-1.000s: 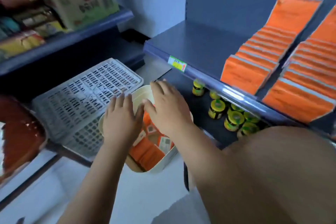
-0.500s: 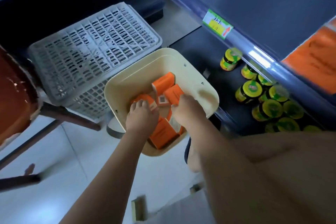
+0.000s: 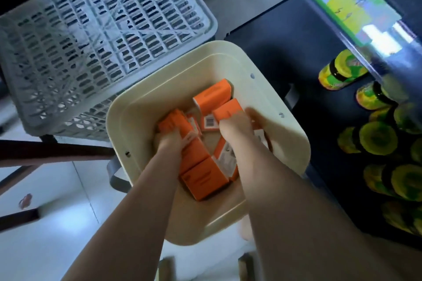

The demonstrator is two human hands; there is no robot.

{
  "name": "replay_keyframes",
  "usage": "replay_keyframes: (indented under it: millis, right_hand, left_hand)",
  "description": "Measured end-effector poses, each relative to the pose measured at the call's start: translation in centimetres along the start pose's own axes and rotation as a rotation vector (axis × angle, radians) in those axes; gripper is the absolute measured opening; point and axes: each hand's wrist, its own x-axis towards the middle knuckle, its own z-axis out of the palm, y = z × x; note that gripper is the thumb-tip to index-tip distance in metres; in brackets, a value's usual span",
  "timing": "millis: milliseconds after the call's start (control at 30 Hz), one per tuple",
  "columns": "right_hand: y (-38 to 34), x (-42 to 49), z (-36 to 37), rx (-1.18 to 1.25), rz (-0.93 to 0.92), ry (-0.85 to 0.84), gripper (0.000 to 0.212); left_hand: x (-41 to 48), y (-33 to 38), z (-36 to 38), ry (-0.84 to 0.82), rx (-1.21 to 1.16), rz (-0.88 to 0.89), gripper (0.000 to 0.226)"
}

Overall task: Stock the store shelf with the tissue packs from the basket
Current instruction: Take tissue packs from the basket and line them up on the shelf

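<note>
A cream plastic basket (image 3: 228, 59) stands on the floor below me with several orange tissue packs (image 3: 204, 178) lying loose inside. Both my hands are down in it. My left hand (image 3: 170, 141) is closed around an orange pack (image 3: 173, 122) at the basket's left side. My right hand (image 3: 235, 125) grips another orange pack (image 3: 227, 109) near the middle, beside a pack with a barcode (image 3: 210, 122). One more pack (image 3: 212, 96) leans at the far side. The shelf with the stacked packs is out of view.
A grey slotted crate (image 3: 91, 41) lies upside down left of the basket. The dark lower shelf (image 3: 274, 57) on the right holds several jars with yellow-green lids (image 3: 376, 137). A shelf edge with a price tag (image 3: 356, 9) runs at top right. White floor tiles (image 3: 57, 212) lie at bottom left.
The view has tilted down and closer to the basket, so the upper shelf is gone. Both hands have gone from above the basket down into it and closed on packs.
</note>
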Motion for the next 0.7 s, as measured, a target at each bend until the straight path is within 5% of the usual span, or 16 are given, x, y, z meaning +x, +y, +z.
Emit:
replay_keyframes:
  millis: [200, 333, 567, 700]
  right_hand:
    - [0.3, 2.7, 0.2, -0.05, 0.115, -0.037, 0.016]
    - [1.2, 3.1, 1.5, -0.254, 0.101, -0.087, 0.065]
    - [1.7, 3.2, 1.8, 0.051, -0.009, -0.042, 0.066]
    - [2.0, 1.9, 0.9, -0.173, -0.209, 0.024, 0.07]
  left_hand:
    - [1.5, 0.0, 1.0, -0.073, -0.168, -0.137, 0.054]
    - [1.4, -0.3, 1.9, -0.12, -0.328, -0.155, 0.046]
    - [0.9, -0.1, 1.8, -0.198, -0.651, -0.251, 0.039]
    - [-0.7, 0.0, 1.0, -0.217, -0.644, -0.272, 0.039]
